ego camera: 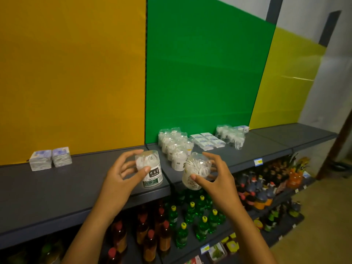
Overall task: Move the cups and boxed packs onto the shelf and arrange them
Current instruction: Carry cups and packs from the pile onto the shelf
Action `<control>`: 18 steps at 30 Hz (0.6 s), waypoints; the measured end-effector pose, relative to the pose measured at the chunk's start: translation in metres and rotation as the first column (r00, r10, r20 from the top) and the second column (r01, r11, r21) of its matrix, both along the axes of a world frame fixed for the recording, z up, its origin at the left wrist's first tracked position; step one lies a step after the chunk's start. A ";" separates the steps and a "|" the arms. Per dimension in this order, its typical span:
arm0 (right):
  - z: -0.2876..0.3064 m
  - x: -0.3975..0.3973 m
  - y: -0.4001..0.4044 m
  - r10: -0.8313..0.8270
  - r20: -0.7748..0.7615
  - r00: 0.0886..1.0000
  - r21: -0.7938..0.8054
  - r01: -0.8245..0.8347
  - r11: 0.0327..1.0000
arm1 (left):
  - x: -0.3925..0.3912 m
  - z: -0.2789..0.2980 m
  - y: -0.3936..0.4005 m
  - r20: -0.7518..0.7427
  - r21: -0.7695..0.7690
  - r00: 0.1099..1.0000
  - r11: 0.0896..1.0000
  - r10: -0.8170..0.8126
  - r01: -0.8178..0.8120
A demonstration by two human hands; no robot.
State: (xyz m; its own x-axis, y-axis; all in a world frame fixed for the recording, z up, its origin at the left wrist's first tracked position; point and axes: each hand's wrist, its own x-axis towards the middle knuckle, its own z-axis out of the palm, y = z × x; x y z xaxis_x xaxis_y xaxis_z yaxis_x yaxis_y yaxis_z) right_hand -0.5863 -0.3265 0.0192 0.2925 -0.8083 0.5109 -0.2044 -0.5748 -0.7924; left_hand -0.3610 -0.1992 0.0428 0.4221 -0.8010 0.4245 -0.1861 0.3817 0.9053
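Observation:
My left hand (123, 172) grips a clear dental-floss cup (151, 173) with a green and white label, upright over the front of the dark grey shelf (57, 187). My right hand (215, 176) holds a second clear cup (196, 169) full of white sticks, tilted above the shelf's front edge. Behind them stands a cluster of several similar cups (176, 144). Flat white-blue boxed packs (207, 141) lie further back, with more cups (231, 135) and one box (242, 129) to their right. Two wrapped boxed packs (50, 158) sit at the left.
Orange (72, 73), green (200, 73) and yellow (285, 82) panels back the shelf. The lower shelves hold green bottles (198, 216), red-capped amber bottles (152, 235) and dark sauce bottles (257, 189). The shelf's right section (295, 134) is bare. Floor lies at the right.

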 end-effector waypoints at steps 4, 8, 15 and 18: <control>-0.004 -0.007 -0.044 -0.005 -0.015 1.000 0.000 0.005 1.000 | -0.003 -0.003 -0.045 0.018 -0.007 1.000 1.000 -0.002 0.002; 0.000 -0.009 -0.098 0.014 -0.061 0.998 -0.008 -0.015 1.000 | -0.004 -0.004 -0.097 0.013 -0.020 1.000 0.999 0.026 -0.026; 0.004 0.004 -0.190 0.019 -0.109 0.994 -0.025 -0.022 0.999 | 0.004 -0.003 -0.171 -0.006 -0.030 0.999 0.998 0.054 -0.054; -0.004 0.009 -0.214 0.043 -0.127 0.991 -0.029 -0.047 0.998 | 0.005 -0.008 -0.193 -0.007 -0.023 0.998 0.998 0.065 -0.065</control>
